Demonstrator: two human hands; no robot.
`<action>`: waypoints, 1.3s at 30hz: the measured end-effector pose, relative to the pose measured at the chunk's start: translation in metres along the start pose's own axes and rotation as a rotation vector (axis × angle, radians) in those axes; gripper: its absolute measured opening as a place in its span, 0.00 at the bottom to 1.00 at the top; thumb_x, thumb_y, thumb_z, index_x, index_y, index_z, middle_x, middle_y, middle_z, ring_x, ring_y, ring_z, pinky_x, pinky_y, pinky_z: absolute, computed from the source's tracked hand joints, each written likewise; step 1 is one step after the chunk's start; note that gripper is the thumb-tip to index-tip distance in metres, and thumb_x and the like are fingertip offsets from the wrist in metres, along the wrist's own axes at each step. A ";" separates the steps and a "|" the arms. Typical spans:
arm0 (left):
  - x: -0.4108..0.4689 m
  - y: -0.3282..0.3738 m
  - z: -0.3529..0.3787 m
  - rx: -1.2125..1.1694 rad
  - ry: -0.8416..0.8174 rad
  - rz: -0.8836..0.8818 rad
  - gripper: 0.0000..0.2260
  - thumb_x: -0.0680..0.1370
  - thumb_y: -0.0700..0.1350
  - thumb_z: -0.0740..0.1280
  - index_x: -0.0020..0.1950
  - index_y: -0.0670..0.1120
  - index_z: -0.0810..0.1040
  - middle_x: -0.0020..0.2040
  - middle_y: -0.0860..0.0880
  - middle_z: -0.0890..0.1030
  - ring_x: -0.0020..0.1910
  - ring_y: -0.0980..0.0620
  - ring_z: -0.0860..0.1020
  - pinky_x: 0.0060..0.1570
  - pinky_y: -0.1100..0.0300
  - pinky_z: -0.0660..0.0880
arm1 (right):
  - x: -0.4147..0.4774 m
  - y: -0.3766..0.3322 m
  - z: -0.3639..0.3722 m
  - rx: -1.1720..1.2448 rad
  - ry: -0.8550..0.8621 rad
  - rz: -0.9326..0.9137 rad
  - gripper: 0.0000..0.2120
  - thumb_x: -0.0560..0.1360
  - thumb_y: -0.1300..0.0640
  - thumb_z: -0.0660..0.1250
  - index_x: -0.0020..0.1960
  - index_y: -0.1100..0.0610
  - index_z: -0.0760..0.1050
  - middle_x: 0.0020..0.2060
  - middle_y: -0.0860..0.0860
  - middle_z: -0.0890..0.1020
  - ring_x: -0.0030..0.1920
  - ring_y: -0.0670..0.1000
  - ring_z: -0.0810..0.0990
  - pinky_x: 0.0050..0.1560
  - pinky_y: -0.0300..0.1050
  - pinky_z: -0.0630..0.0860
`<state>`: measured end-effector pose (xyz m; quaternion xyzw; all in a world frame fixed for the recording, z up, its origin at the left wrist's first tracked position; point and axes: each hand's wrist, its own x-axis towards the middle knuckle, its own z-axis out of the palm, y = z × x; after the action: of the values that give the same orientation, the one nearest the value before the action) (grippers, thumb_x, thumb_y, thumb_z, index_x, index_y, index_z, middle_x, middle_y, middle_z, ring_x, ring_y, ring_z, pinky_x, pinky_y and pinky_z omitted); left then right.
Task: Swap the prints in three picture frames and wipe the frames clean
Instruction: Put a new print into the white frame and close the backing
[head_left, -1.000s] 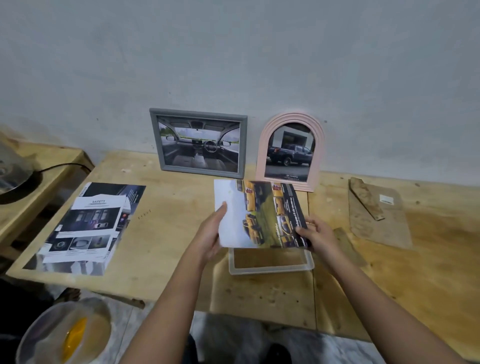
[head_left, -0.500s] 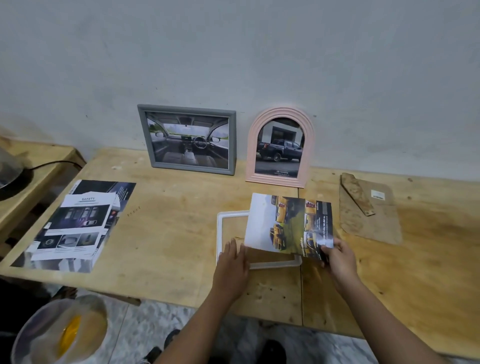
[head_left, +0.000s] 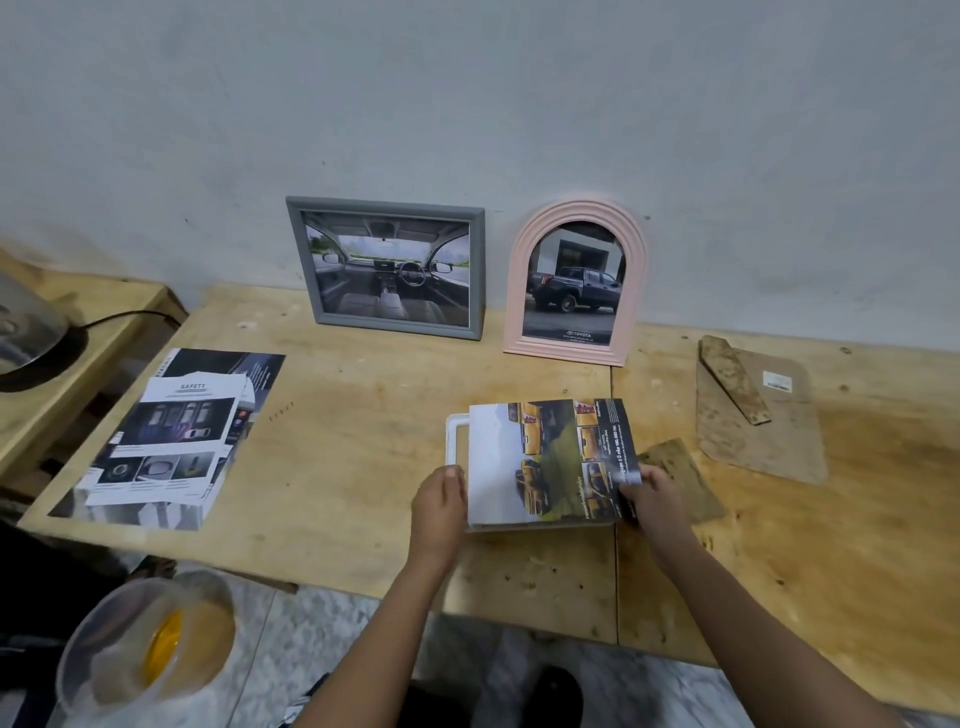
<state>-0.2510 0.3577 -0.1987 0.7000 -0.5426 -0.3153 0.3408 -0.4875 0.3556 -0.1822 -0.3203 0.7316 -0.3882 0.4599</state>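
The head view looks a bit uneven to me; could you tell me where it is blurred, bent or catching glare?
Head view: wide-angle bend curves the table edges; corners darken; the bucket at lower left is soft; the brochures' small text is unreadable; the print under both hands is fairly sharp; no strong glare on the grey frame or pink frame.

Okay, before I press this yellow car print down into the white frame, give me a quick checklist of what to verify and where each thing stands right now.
1. White frame lying flat on the table: ok.
2. Print lined up with the frame: not ok, the frame's left side still shows and the print sits skewed.
3. Left hand steadying the frame's left edge: ok.
4. Right hand gripping the print's near right corner: ok.
5. Print fits the opening: cannot tell, it covers most of the frame.
6. Backing piece within reach to the right: ok.
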 end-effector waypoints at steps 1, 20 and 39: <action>0.001 0.004 -0.002 -0.107 -0.002 -0.074 0.15 0.83 0.43 0.52 0.47 0.37 0.75 0.39 0.40 0.75 0.36 0.50 0.71 0.35 0.59 0.67 | 0.001 0.001 0.003 -0.038 -0.002 -0.014 0.04 0.76 0.64 0.61 0.45 0.57 0.73 0.43 0.56 0.80 0.42 0.53 0.78 0.42 0.52 0.77; 0.006 -0.006 -0.005 0.266 -0.224 0.180 0.20 0.77 0.41 0.65 0.68 0.41 0.70 0.71 0.43 0.65 0.71 0.46 0.63 0.67 0.61 0.60 | -0.004 0.023 0.023 -0.892 -0.053 -0.492 0.17 0.74 0.56 0.65 0.62 0.58 0.71 0.63 0.54 0.69 0.63 0.54 0.69 0.56 0.46 0.74; 0.054 -0.001 -0.003 0.738 -0.689 0.512 0.27 0.79 0.55 0.56 0.77 0.53 0.52 0.78 0.49 0.49 0.77 0.50 0.49 0.73 0.55 0.52 | -0.005 -0.005 0.056 -0.929 -0.162 -0.395 0.28 0.75 0.53 0.62 0.73 0.52 0.61 0.71 0.50 0.63 0.70 0.51 0.62 0.69 0.43 0.65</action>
<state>-0.2367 0.3059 -0.2011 0.4755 -0.8492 -0.2223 -0.0575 -0.4331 0.3415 -0.1913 -0.6520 0.7145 -0.0756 0.2420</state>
